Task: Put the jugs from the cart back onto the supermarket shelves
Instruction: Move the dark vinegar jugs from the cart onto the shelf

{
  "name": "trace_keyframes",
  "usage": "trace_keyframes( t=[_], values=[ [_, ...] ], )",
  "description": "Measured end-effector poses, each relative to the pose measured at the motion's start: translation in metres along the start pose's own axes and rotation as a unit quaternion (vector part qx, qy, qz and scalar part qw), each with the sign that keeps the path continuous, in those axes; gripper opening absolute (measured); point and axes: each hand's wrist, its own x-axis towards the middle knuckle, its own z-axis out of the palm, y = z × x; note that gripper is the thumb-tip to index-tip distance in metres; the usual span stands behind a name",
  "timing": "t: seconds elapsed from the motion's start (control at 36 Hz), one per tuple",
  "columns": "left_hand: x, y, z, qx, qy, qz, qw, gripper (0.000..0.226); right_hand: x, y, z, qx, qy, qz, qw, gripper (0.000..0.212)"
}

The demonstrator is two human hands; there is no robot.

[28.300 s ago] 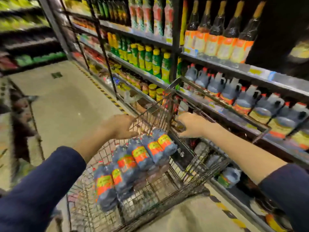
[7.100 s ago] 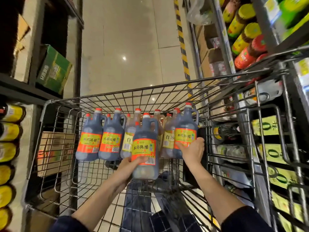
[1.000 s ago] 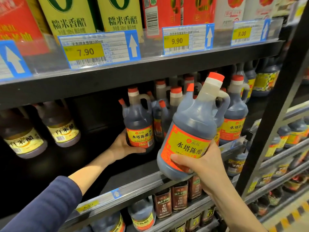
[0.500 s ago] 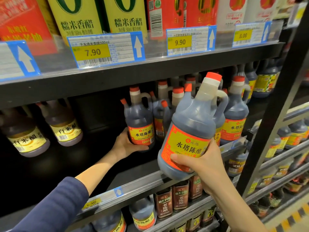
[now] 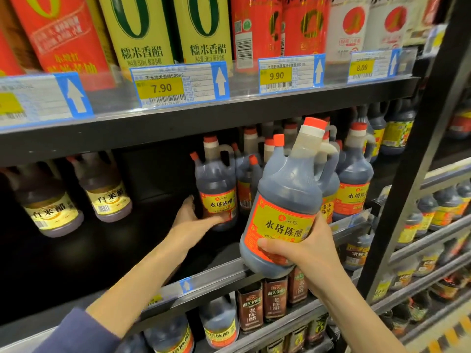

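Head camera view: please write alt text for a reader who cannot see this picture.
A person's right hand holds a dark vinegar jug, tilted, in front of a supermarket shelf, while the left hand grips the base of a similar jug standing on it. Price tags hang above.

One head-worn camera faces the shelf (image 5: 229,115) close up, seemingly about level.
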Motion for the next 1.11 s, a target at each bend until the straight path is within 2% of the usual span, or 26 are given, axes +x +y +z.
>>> trace_keyframes(
  t=[0.06, 0.11, 0.22, 0.31, 0.44, 0.58, 0.67, 0.78, 0.83, 0.94, 1.06, 1.11],
  values=[
    [-0.032, 0.015, 0.0, -0.025, 0.013, 0.096, 0.995, 0.087, -0.002, 0.0, 0.002, 0.0, -0.001, -0.004, 1.0, 0.098],
    [-0.058, 0.029, -0.001, -0.065, -0.03, 0.173, 0.982, 0.076, -0.003, 0.001, 0.006, -0.003, -0.001, -0.01, 1.0, 0.1],
    [-0.072, 0.053, -0.006, -0.039, -0.166, 0.19, 0.967, 0.085, -0.009, 0.002, 0.015, -0.003, -0.016, -0.023, 1.0, 0.099],
    [-0.074, 0.07, -0.006, -0.025, -0.217, 0.184, 0.958, 0.077, -0.013, 0.003, 0.024, -0.01, -0.023, -0.038, 0.999, 0.094],
    [-0.073, 0.077, -0.015, -0.008, -0.199, 0.196, 0.96, 0.067, -0.02, 0.003, 0.033, -0.042, -0.034, -0.07, 0.996, 0.082],
    [-0.072, 0.075, -0.026, 0.016, -0.167, 0.23, 0.959, 0.084, -0.017, 0.004, 0.037, -0.082, -0.034, -0.109, 0.99, 0.086],
    [-0.071, 0.072, -0.031, 0.032, -0.152, 0.256, 0.954, 0.086, -0.013, 0.007, 0.042, -0.092, -0.028, -0.109, 0.989, 0.086],
    [-0.069, 0.065, -0.034, 0.058, -0.121, 0.286, 0.949, 0.086, -0.006, 0.007, 0.045, -0.132, -0.08, -0.081, 0.985, 0.059],
    [-0.068, 0.059, -0.034, 0.058, -0.109, 0.286, 0.95, 0.086, -0.001, 0.008, 0.049, -0.146, -0.084, -0.099, 0.981, 0.061],
    [-0.061, 0.037, -0.033, 0.047, -0.092, 0.258, 0.961, 0.088, 0.005, 0.015, 0.059, -0.167, -0.028, -0.166, 0.971, 0.067],
    [-0.051, 0.017, -0.029, 0.029, -0.079, 0.206, 0.975, 0.082, 0.012, 0.029, 0.061, -0.202, -0.044, -0.186, 0.961, 0.084],
    [-0.048, 0.012, -0.026, 0.014, -0.08, 0.181, 0.98, 0.081, 0.014, 0.035, 0.063, -0.214, -0.052, -0.181, 0.958, 0.083]
  ],
)
